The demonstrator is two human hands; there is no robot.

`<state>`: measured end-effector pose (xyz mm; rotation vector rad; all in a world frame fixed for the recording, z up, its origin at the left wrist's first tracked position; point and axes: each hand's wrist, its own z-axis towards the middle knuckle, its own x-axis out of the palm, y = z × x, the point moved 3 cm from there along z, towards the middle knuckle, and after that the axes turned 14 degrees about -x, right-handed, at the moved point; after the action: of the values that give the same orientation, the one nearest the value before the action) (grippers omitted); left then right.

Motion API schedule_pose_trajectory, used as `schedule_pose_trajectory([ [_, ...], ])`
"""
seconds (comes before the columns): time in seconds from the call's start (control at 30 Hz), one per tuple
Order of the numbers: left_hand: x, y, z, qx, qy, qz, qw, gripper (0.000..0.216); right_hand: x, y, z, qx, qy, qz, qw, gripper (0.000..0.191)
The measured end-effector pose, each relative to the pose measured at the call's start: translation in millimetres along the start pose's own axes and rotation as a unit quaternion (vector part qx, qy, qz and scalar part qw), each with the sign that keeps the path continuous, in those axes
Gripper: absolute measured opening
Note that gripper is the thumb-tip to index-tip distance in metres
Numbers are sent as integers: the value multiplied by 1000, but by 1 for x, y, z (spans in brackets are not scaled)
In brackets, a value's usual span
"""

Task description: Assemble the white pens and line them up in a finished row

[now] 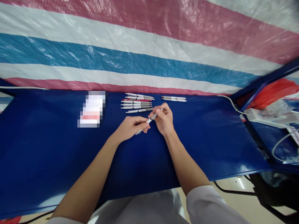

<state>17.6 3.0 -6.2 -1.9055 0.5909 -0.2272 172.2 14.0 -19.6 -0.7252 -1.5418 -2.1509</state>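
Note:
Between both hands I hold a white and grey pen, slanting up to the right above the table. My left hand is closed on its lower, white part, thumb on top. Around the grey upper part near the tip, my right hand pinches with thumb and fingers. Just beyond the hands lies a group of several pens, mostly white and grey with one red, side by side. A smaller set of white and grey pens lies to its right.
A blurred-out white object lies on the blue table at the left. Striped plastic sheeting hangs behind the table. A power strip, a red bag and a white cable are on the right, beside a metal frame.

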Motion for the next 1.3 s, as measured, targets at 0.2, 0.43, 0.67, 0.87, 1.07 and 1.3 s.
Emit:
schedule_pose_trajectory([
  [0.2, -2, 2, 0, 3, 44, -47, 998, 21, -3, 1, 0, 39, 4, -2, 999, 25],
  [0.43, -2, -1, -3, -17, 44, -57, 997, 20, -3, 0, 0, 37, -3, -6, 999, 24],
  [0.67, -2, 1, -1, -8, 11, -24, 1000, 19, -2, -1, 1, 23, -13, -10, 1000, 36],
  [0.87, -2, 4, 2, -1, -2, -4, 1000, 21, 0, -1, 2, 5, -28, -36, 999, 32],
  [1.07, -3, 4, 1, -20, 28, -66, 997, 24, -2, 1, 1, 38, -4, -13, 999, 26],
  [1.3, -4, 1, -2, -32, 35, -71, 996, 30, -2, 2, 0, 53, -2, -23, 998, 21],
])
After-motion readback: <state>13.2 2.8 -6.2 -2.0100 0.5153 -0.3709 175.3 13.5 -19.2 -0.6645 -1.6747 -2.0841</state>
